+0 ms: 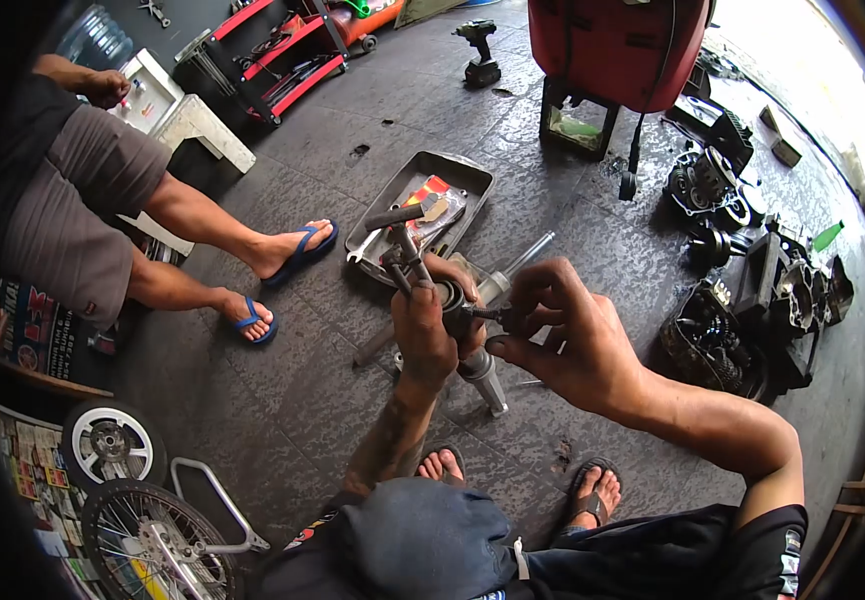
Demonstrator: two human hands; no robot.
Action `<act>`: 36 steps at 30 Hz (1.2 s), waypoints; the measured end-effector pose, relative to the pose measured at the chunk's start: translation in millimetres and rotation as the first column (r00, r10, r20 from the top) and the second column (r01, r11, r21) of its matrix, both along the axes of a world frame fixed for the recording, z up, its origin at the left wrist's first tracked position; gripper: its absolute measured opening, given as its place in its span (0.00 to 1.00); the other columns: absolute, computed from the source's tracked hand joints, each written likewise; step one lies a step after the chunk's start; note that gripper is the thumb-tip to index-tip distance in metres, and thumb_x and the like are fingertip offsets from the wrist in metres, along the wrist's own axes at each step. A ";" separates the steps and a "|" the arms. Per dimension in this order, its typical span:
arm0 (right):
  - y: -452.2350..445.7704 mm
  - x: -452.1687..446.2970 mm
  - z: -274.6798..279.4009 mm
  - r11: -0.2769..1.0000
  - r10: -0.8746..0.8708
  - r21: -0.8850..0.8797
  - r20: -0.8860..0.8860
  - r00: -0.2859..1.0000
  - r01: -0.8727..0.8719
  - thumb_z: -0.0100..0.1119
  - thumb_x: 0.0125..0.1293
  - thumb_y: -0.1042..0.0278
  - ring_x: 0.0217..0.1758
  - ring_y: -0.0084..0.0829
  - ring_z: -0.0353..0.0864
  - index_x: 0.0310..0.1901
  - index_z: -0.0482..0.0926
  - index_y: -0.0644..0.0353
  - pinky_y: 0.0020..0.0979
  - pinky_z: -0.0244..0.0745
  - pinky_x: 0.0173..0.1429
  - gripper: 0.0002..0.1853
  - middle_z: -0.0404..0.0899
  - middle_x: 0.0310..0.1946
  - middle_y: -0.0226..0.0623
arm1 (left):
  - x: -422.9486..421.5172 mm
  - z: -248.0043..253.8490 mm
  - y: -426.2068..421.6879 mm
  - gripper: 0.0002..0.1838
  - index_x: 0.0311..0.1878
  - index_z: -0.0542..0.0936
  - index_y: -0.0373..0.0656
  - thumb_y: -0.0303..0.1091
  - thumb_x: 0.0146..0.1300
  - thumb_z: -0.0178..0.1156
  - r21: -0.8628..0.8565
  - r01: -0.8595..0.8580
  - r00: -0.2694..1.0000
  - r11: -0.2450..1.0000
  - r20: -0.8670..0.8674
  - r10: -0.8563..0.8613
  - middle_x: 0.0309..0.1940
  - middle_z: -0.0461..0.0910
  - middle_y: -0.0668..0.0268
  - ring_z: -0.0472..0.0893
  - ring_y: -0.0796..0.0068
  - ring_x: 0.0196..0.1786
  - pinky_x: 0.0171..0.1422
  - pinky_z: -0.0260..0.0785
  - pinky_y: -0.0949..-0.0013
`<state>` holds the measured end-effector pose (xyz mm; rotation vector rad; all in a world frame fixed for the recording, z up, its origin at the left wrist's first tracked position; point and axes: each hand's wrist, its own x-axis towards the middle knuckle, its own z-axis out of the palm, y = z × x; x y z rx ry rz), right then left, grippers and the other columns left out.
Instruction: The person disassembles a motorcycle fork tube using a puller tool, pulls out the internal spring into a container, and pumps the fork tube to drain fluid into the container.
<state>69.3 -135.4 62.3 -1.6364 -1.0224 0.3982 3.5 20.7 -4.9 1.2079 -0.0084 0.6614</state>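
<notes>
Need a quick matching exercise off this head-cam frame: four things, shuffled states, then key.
Things:
1. Wearer's left hand
2. Dark pistol-shaped cordless drill
3. Blue thong flip-flops
4. Grey rectangular shallow tray

States:
A. Contains a red-and-yellow packet
B. Wrapped around a grey metal part
C. Worn by another person
D. Standing upright on dark floor tiles

Pairs: 1-B, 2-D, 3-C, 4-A

The person at work shows two hands, the left hand (426,335) and the right hand (582,340), at one metal part (408,248), while the co-worker (77,215) shows two more hands (105,88). There are two wheels (109,441), two blue flip-flops (305,240), two dark sandals (593,507), one cap (427,535), one tray (470,176), one drill (479,50), one tool cart (282,62) and one water jug (95,42). The engine parts (712,335) overlap too much to count.
</notes>
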 end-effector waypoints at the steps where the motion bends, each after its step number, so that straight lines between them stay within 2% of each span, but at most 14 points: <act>1: -0.6 3.2 -2.6 1.000 -0.002 0.004 -0.002 1.000 0.002 0.66 0.58 0.74 0.35 0.34 0.84 0.40 0.74 0.61 0.32 0.79 0.36 0.10 0.77 0.33 0.39 | 0.3 -1.7 -1.0 0.30 0.36 0.69 0.38 0.63 0.69 0.45 -0.055 0.048 0.997 0.997 0.062 -0.044 0.20 0.71 0.63 0.66 0.81 0.12 0.13 0.54 0.78; 8: -8.8 27.0 -17.1 0.946 -0.121 0.312 0.593 0.796 -0.088 0.62 0.60 0.78 0.37 0.34 0.85 0.43 0.77 0.57 0.31 0.80 0.38 0.10 0.79 0.35 0.40 | -1.3 -2.1 -9.0 0.36 0.37 0.69 0.38 0.71 0.64 0.45 -0.033 0.086 0.996 0.996 0.004 -0.086 0.19 0.71 0.63 0.67 0.81 0.11 0.13 0.55 0.77; 10: -9.8 19.1 -9.9 0.995 -0.029 0.098 -0.036 0.999 0.032 0.63 0.63 0.71 0.39 0.34 0.85 0.46 0.75 0.60 0.33 0.80 0.38 0.12 0.81 0.35 0.44 | -0.7 -1.8 -8.3 0.37 0.37 0.68 0.38 0.72 0.64 0.44 -0.005 0.065 0.998 0.998 -0.003 -0.065 0.19 0.71 0.63 0.67 0.82 0.11 0.13 0.55 0.78; 12: -14.8 15.9 2.2 0.989 0.127 -0.079 -0.024 0.992 -0.128 0.63 0.64 0.68 0.39 0.35 0.85 0.47 0.73 0.62 0.33 0.80 0.39 0.14 0.82 0.34 0.44 | 1.3 3.8 -10.7 0.37 0.38 0.67 0.41 0.74 0.63 0.39 0.077 0.026 0.999 0.997 -0.026 -0.024 0.17 0.68 0.65 0.64 0.82 0.11 0.13 0.54 0.77; 14: -14.0 20.1 -19.3 0.994 0.088 0.021 0.435 0.896 -0.108 0.64 0.63 0.66 0.36 0.35 0.86 0.48 0.73 0.62 0.32 0.80 0.38 0.15 0.82 0.32 0.44 | 1.0 4.0 -11.9 0.38 0.39 0.65 0.45 0.77 0.62 0.35 0.160 -0.008 0.999 0.987 -0.047 0.016 0.15 0.65 0.67 0.61 0.82 0.10 0.12 0.53 0.77; 18: -7.4 27.3 -22.0 0.934 -0.147 0.345 0.598 0.788 -0.088 0.67 0.61 0.64 0.34 0.37 0.85 0.48 0.72 0.62 0.32 0.79 0.36 0.18 0.82 0.31 0.44 | -3.7 0.7 -13.6 0.41 0.38 0.66 0.45 0.80 0.58 0.32 0.127 0.008 0.998 0.992 -0.064 0.000 0.15 0.65 0.68 0.61 0.83 0.11 0.13 0.52 0.78; 20: -11.7 15.0 -5.4 0.998 -0.019 0.065 0.037 0.999 0.016 0.68 0.60 0.64 0.35 0.37 0.85 0.47 0.72 0.63 0.33 0.78 0.36 0.19 0.81 0.31 0.46 | 0.2 -1.0 -13.3 0.42 0.38 0.66 0.45 0.81 0.57 0.31 0.108 0.002 0.998 0.994 -0.065 0.005 0.14 0.64 0.69 0.61 0.83 0.11 0.13 0.52 0.78; 22: -11.6 8.7 8.8 0.977 0.023 -0.211 -0.072 0.997 -0.038 0.68 0.60 0.64 0.37 0.38 0.85 0.46 0.71 0.63 0.34 0.78 0.38 0.19 0.81 0.33 0.46 | 3.9 -5.9 -11.0 0.42 0.38 0.66 0.45 0.81 0.56 0.31 0.215 -0.104 0.994 0.971 0.001 0.106 0.17 0.66 0.69 0.62 0.83 0.12 0.12 0.52 0.77; 24: -12.3 13.4 -7.2 0.992 0.106 0.027 0.388 0.915 -0.126 0.68 0.60 0.66 0.40 0.37 0.84 0.47 0.70 0.63 0.33 0.78 0.39 0.20 0.79 0.38 0.46 | -0.9 -1.7 -14.2 0.43 0.39 0.68 0.41 0.80 0.55 0.37 0.167 -0.088 0.996 0.982 0.000 0.090 0.20 0.70 0.67 0.65 0.83 0.13 0.14 0.55 0.78; 28: -9.8 11.6 -18.3 0.955 -0.023 0.249 0.599 0.801 -0.158 0.65 0.62 0.66 0.41 0.37 0.82 0.48 0.70 0.62 0.32 0.77 0.38 0.18 0.76 0.41 0.45 | -3.5 4.2 -18.1 0.44 0.39 0.69 0.38 0.80 0.53 0.43 0.104 -0.059 0.998 0.993 -0.010 0.060 0.22 0.72 0.65 0.69 0.83 0.15 0.15 0.58 0.79; 30: -10.6 3.4 -12.5 0.963 -0.084 0.263 0.085 0.993 0.059 0.60 0.67 0.63 0.35 0.36 0.82 0.47 0.70 0.63 0.33 0.75 0.36 0.15 0.78 0.35 0.44 | -3.3 2.2 -18.8 0.45 0.39 0.69 0.38 0.80 0.53 0.43 0.091 -0.060 0.998 0.994 -0.014 0.062 0.21 0.72 0.66 0.69 0.84 0.15 0.16 0.58 0.79; 31: -11.8 6.5 -6.2 1.000 -0.023 0.012 -0.248 0.968 0.027 0.55 0.71 0.58 0.30 0.34 0.82 0.46 0.70 0.65 0.33 0.73 0.33 0.16 0.79 0.28 0.44 | -2.3 0.2 -17.1 0.45 0.39 0.69 0.38 0.81 0.52 0.43 0.112 -0.057 0.998 0.992 -0.004 0.058 0.21 0.72 0.66 0.69 0.84 0.15 0.16 0.58 0.79; 35: -12.0 8.4 1.6 0.970 0.099 -0.187 -0.286 0.953 -0.157 0.55 0.71 0.60 0.28 0.37 0.81 0.45 0.70 0.64 0.35 0.74 0.32 0.14 0.78 0.26 0.45 | -5.4 -2.8 -13.2 0.45 0.39 0.70 0.38 0.81 0.52 0.42 0.137 -0.021 1.000 0.990 -0.001 0.022 0.20 0.72 0.67 0.69 0.84 0.15 0.16 0.58 0.80; 36: -10.2 6.2 -5.2 0.998 0.065 -0.016 -0.014 0.998 -0.066 0.57 0.69 0.64 0.31 0.37 0.82 0.44 0.71 0.62 0.35 0.75 0.32 0.11 0.78 0.30 0.43 | -5.8 -1.0 -14.7 0.45 0.39 0.70 0.38 0.81 0.52 0.42 0.136 -0.023 1.000 0.990 -0.004 0.024 0.20 0.72 0.67 0.69 0.84 0.15 0.16 0.58 0.80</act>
